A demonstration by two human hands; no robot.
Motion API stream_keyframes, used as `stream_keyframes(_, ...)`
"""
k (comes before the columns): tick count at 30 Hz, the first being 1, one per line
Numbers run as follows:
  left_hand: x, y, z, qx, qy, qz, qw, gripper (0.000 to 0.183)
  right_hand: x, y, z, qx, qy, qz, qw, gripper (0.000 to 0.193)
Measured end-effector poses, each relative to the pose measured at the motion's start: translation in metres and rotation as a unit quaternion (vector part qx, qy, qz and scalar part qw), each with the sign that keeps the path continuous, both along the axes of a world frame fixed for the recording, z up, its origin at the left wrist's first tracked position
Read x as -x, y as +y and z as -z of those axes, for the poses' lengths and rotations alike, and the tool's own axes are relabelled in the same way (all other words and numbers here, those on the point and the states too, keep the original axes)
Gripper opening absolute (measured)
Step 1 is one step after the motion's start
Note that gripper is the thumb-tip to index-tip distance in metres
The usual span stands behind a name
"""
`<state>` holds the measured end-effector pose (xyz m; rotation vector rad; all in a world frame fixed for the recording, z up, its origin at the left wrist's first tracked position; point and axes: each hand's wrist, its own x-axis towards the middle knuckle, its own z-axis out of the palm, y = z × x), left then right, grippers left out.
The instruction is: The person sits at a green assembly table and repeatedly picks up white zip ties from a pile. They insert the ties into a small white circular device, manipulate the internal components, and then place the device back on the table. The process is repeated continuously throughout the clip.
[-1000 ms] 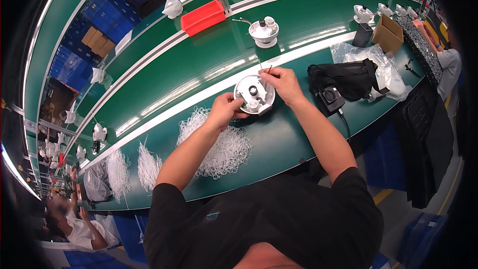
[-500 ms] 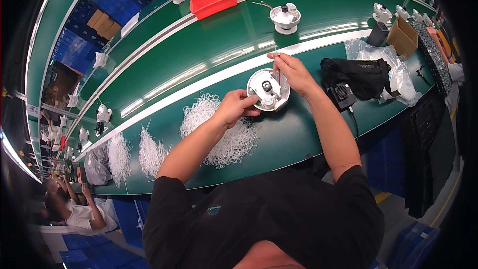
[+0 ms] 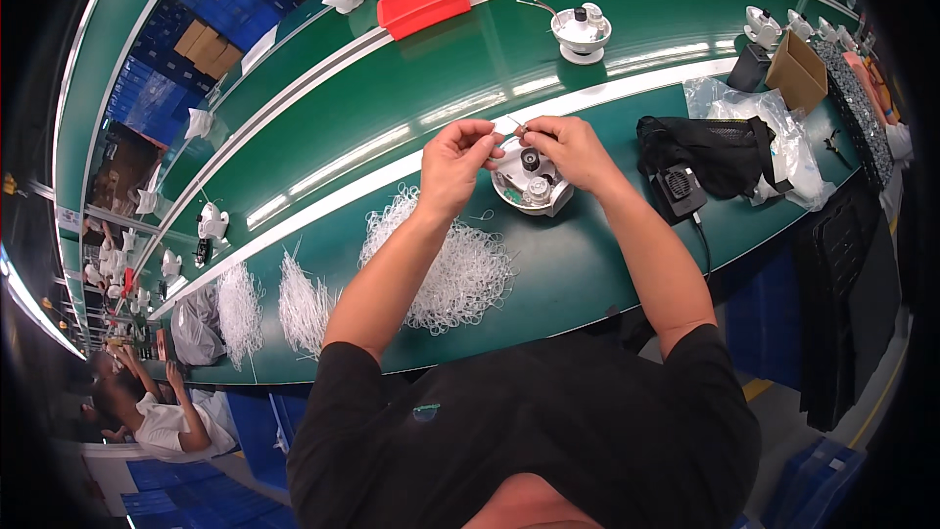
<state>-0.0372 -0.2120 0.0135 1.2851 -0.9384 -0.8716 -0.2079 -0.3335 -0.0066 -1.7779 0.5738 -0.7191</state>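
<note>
A round white plastic housing, with a black knob-like part and a bit of green inside, sits on the green bench in front of me. Over its far rim, my right hand pinches a thin wire between thumb and fingers. My left hand is closed in a pinch just to the left of that wire's end. Whatever the left fingertips hold is too small to make out. Close by lies a heap of thin white plastic loops, partly behind my left forearm.
Beyond a white rail, a similar white unit and a red tray stand on the green line. To the right are a black bag, a black charger-like box and a cardboard box. More white strips lie left.
My left hand has let go of the housing and moved up beside the right hand. The housing now rests on the bench, and the right hand has shifted slightly left and nearer.
</note>
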Motion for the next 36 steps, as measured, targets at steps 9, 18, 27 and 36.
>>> stream_keyframes(9,0.006,-0.016,0.001,0.006,0.017,-0.009,1.0,0.025,-0.001,0.004,-0.007,0.082,0.076,0.028,0.993,0.021)
stream_keyframes(18,0.002,-0.023,0.008,-0.083,-0.107,0.007,0.991,0.011,0.001,0.005,-0.009,0.097,0.064,0.002,0.993,0.022)
stream_keyframes(27,0.019,-0.02,0.003,-0.031,-0.227,-0.027,0.973,0.009,0.003,0.002,-0.01,0.063,0.068,0.002,0.996,0.022)
stream_keyframes(36,0.024,-0.02,0.0,-0.038,-0.202,-0.066,0.976,0.009,0.003,0.001,-0.006,0.128,0.078,0.012,0.989,0.021)
